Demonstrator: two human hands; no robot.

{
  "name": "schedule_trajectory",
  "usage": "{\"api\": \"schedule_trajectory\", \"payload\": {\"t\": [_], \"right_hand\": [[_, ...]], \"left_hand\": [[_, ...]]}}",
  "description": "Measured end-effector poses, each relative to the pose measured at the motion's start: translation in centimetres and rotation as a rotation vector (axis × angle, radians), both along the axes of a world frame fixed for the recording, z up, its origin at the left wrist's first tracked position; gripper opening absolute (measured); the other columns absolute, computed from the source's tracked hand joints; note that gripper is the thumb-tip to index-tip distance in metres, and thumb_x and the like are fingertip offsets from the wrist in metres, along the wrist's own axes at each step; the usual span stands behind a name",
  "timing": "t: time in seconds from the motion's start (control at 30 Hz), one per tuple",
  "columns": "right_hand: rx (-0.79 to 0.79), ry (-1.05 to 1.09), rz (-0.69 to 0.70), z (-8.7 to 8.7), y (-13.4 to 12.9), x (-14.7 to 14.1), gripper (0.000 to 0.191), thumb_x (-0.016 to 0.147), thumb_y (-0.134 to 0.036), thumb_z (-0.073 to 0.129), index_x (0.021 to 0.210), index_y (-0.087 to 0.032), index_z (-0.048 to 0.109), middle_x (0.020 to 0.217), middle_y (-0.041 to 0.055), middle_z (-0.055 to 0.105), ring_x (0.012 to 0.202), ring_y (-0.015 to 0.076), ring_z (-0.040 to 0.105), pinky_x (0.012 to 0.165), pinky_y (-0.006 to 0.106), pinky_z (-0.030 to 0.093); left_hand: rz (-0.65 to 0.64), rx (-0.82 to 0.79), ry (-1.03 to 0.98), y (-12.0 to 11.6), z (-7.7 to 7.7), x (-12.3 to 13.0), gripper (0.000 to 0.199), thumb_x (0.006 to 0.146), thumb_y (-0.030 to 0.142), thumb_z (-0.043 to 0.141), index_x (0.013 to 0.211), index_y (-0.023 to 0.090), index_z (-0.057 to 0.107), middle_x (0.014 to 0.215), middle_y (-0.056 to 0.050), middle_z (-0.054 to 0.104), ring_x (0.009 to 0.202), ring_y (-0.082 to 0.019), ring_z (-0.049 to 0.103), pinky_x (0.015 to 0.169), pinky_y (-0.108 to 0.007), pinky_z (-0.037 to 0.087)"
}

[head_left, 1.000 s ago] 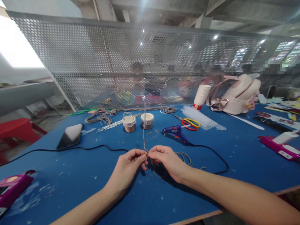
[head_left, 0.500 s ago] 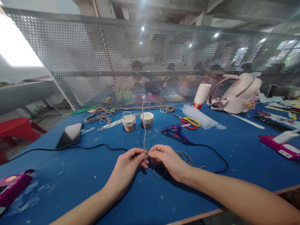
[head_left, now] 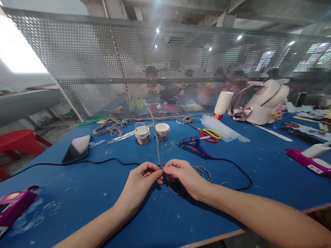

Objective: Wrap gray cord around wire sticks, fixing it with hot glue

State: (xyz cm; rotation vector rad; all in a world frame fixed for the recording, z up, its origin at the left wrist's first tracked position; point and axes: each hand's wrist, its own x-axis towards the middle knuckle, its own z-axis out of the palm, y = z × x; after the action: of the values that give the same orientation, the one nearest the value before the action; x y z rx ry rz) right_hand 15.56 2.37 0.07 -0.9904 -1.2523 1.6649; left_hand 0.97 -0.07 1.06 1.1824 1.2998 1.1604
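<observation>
A thin grey cord (head_left: pixel 157 144) rises from between my fingertips, its upper end leaning left in front of two small cups. My left hand (head_left: pixel 143 181) pinches the cord at its lower end. Thumb and fingers of my right hand (head_left: pixel 182 175) press together on the same cord, almost touching my left fingertips. Loops of cord (head_left: pixel 203 171) lie beside and beneath my right hand. Beyond the hands stand a small cup with a handle (head_left: pixel 142 134) and a cup without one (head_left: pixel 162 132), both wrapped in pale cloth and brown material.
A blue glue gun (head_left: pixel 195 144), scissors (head_left: pixel 210 135), clear sticks (head_left: pixel 223 129) and stacked paper cups (head_left: pixel 222 105) lie right of centre. A pink backpack (head_left: pixel 261 103) and purple power strip (head_left: pixel 310 163) are farther right. On the left are a phone (head_left: pixel 77 148) and a black cable (head_left: pixel 103 161).
The upper end of the cord has swung to the left and slightly down. Both hands have hardly moved and keep their pinch.
</observation>
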Motion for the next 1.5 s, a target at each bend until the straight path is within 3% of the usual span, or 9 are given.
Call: {"api": "schedule_trajectory", "payload": {"t": [0.7,1.5], "right_hand": [[0.007,0.003,0.005,-0.01,-0.05,-0.05,0.01,0.066,-0.024,0.061,0.063,-0.015,0.06,0.056,-0.0024,0.055,0.053,0.0086,0.042,0.055,0.024,0.031],[0.008,-0.035,0.008,0.04,-0.17,-0.15,0.012,0.066,-0.027,0.062,0.063,-0.015,0.059,0.058,-0.0022,0.054,0.054,0.0093,0.042,0.055,0.025,0.031]], "left_hand": [[-0.075,0.015,0.02,-0.17,0.23,0.0,0.016,0.073,0.031,0.064,0.07,0.015,0.064,0.062,0.0,0.065,0.056,-0.013,0.059,0.059,-0.025,0.047],[-0.029,0.062,0.032,-0.13,0.07,0.05,0.019,0.072,0.035,0.063,0.071,0.016,0.064,0.056,0.002,0.06,0.052,-0.013,0.053,0.055,-0.024,0.042]]}}
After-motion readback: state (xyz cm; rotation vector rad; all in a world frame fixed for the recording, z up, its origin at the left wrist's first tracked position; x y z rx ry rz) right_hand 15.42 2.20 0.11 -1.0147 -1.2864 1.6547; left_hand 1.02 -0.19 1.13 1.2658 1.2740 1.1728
